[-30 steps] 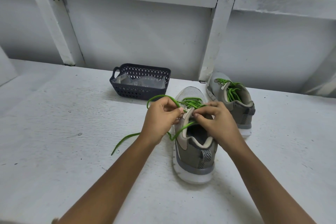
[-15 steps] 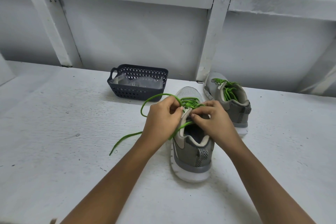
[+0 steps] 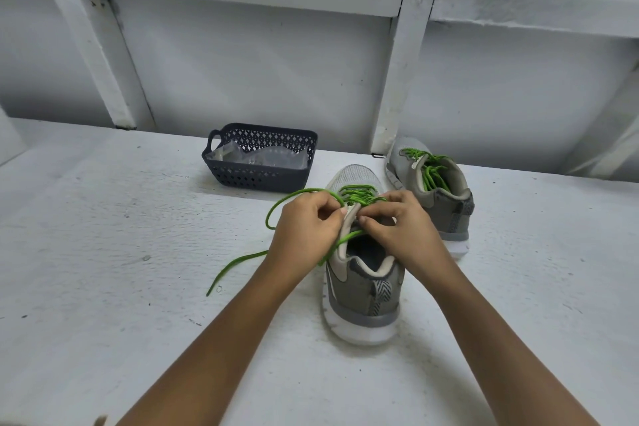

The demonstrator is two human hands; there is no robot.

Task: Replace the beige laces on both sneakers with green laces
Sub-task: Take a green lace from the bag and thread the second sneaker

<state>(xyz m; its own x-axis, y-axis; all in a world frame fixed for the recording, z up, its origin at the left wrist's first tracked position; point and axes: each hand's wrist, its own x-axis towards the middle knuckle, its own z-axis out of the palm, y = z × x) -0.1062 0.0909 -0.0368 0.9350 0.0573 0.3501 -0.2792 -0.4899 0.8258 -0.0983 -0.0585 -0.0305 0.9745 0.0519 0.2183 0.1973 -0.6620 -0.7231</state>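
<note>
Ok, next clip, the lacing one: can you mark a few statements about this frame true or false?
1. The left hand and the right hand both have their fingers at the top of the near sneaker. True.
2. The far sneaker has beige laces. False: its laces are green.
3. The green lace trails loose on the table to the near sneaker's right. False: it trails to its left.
4. The dark basket stands near the wall, left of both sneakers. True.
5. The basket is empty. False: clear plastic wrapping lies in it.
</note>
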